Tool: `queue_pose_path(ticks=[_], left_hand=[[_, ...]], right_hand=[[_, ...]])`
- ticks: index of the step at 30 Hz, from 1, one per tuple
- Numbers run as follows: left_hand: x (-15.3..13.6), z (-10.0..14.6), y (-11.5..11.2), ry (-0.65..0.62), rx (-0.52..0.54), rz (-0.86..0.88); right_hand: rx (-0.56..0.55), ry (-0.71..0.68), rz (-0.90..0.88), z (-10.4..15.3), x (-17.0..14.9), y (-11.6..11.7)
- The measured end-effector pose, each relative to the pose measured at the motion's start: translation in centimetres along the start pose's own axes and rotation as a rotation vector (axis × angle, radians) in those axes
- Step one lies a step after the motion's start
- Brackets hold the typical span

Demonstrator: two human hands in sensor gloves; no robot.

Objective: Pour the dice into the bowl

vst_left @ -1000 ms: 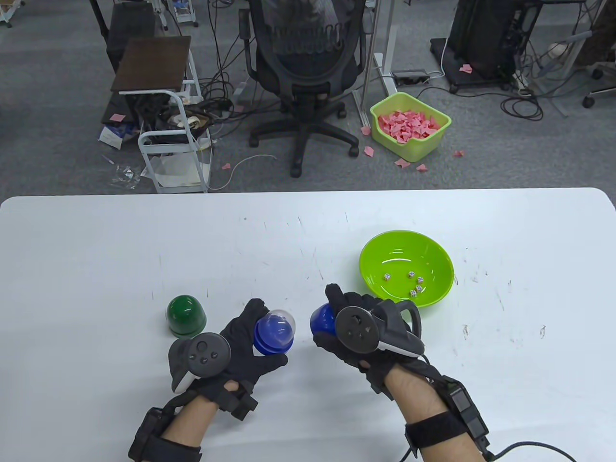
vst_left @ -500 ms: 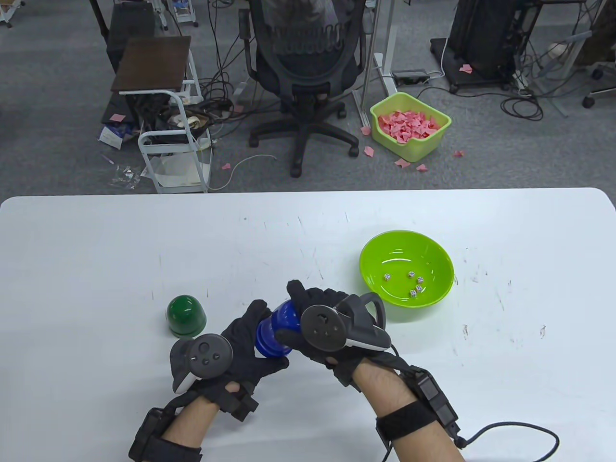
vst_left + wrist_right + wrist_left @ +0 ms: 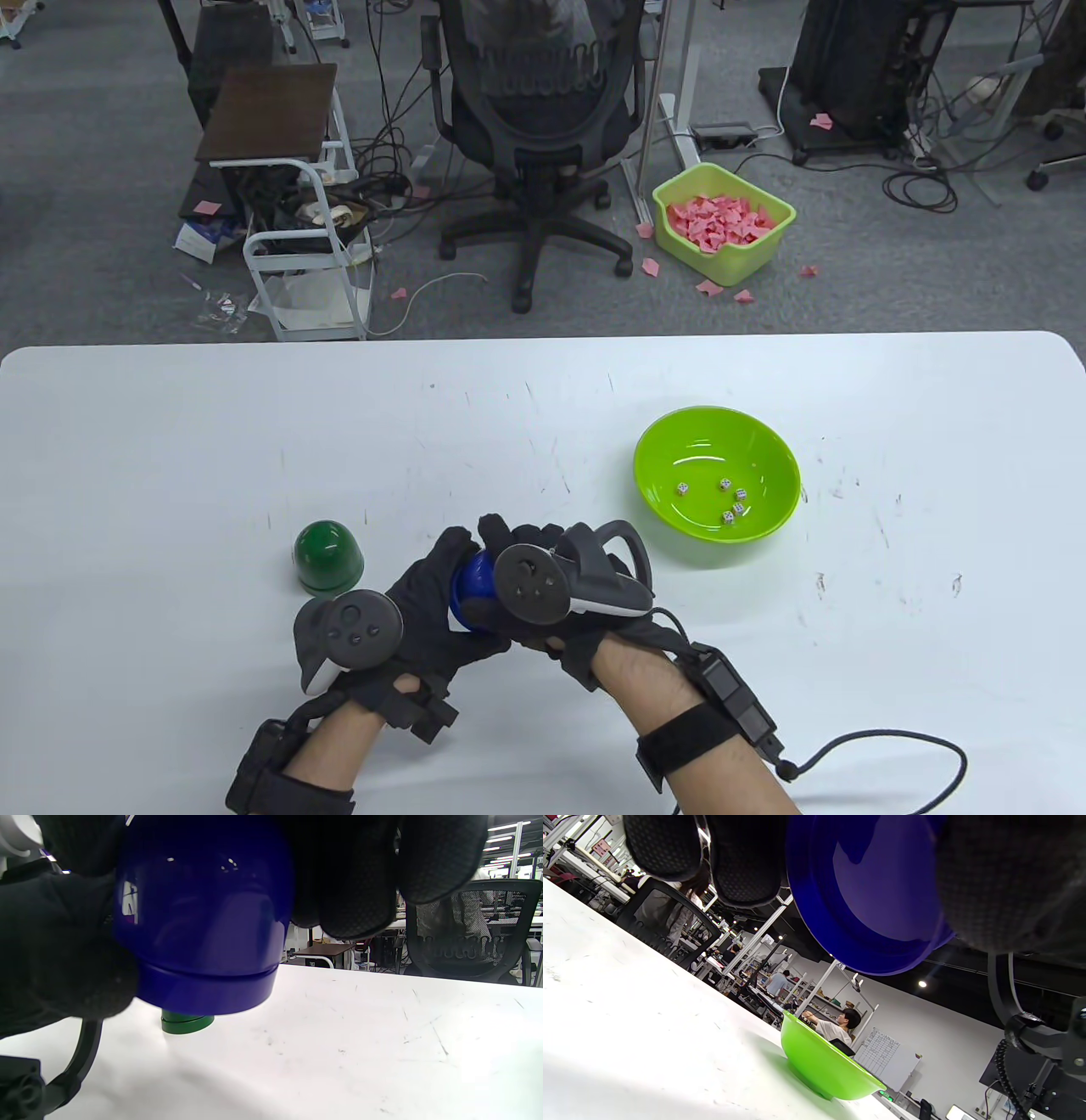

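A blue dice cup is held just above the table between both hands. My left hand grips its base from the left. My right hand grips its blue cover from above and the right. In the left wrist view the blue underside fills the top, with my fingers around it. In the right wrist view the blue cover sits under my fingers. The green bowl stands to the right with several white dice in it; it also shows in the left wrist view.
A dark green dice cup stands upside down on the table left of my left hand; its rim shows in the right wrist view. The white table ends at its far edge. An office chair and a bin stand beyond.
My right hand carried the blue cover left and set it over the clear dome on the base in my left hand. The dome is now hidden. The left hand stayed put.
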State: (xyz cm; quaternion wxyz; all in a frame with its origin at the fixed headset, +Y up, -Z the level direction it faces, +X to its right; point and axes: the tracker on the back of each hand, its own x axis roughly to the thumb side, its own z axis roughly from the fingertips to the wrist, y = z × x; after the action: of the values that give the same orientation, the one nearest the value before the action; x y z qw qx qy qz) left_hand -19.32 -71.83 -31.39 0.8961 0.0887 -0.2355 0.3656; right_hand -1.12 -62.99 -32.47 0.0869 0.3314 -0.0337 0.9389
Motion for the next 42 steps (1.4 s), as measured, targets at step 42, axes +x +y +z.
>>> queue_pose_path(ticks=[42], left_hand=[[-1.7, 0.0, 0.5, 0.105, 0.024, 0.093]], right_hand=[[-0.152, 0.116, -0.206, 9.1, -12.6, 4.9]])
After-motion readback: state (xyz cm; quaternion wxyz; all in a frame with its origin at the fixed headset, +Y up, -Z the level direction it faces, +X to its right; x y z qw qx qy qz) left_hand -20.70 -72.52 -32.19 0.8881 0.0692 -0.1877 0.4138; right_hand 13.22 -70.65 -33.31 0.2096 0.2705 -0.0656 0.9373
